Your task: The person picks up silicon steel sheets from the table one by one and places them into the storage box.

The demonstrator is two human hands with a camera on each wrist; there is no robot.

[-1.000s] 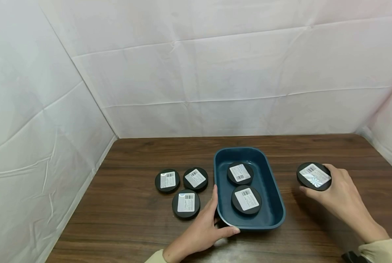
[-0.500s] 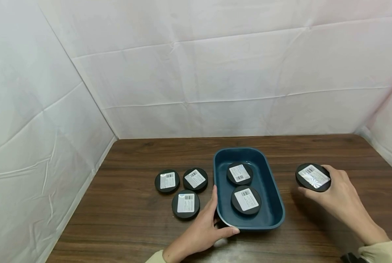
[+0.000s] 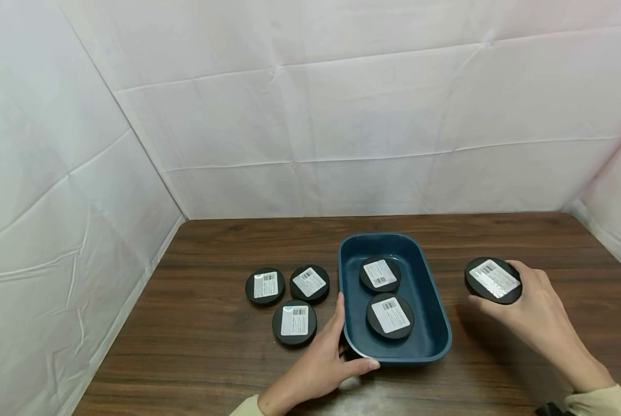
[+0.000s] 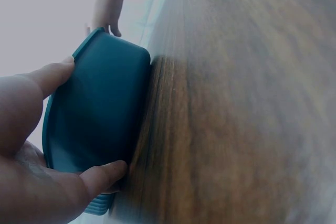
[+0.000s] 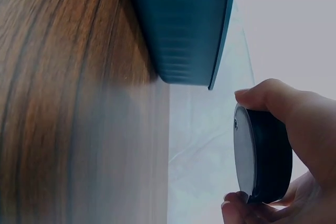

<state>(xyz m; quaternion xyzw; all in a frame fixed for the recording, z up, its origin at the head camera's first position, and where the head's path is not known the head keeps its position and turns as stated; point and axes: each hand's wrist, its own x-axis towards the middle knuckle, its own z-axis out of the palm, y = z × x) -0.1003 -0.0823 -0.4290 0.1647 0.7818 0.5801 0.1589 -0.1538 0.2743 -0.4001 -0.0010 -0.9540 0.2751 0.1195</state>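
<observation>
My right hand (image 3: 542,315) grips a thick black disc with a white barcode label (image 3: 494,281), thumb and fingers on its rim. It is held above the table, label up; in the right wrist view the disc (image 5: 265,153) shows a smooth grey underside. My left hand (image 3: 318,367) holds the near left corner of a dark blue tray (image 3: 435,312); the left wrist view shows the thumb at the tray's rim and fingers against its wall. Inside the tray lie two similar discs, a far one (image 3: 380,274) and a near one (image 3: 390,316).
Left of the tray, three more labelled black discs lie grouped on the brown wooden table (image 3: 196,323): one disc (image 3: 265,286), another disc (image 3: 309,283) and a nearer disc (image 3: 294,323). White cloth walls (image 3: 342,115) stand behind and at both sides.
My right hand has drifted slightly left, toward the tray, with the disc still in its grip. The left hand, tray and other discs look the same.
</observation>
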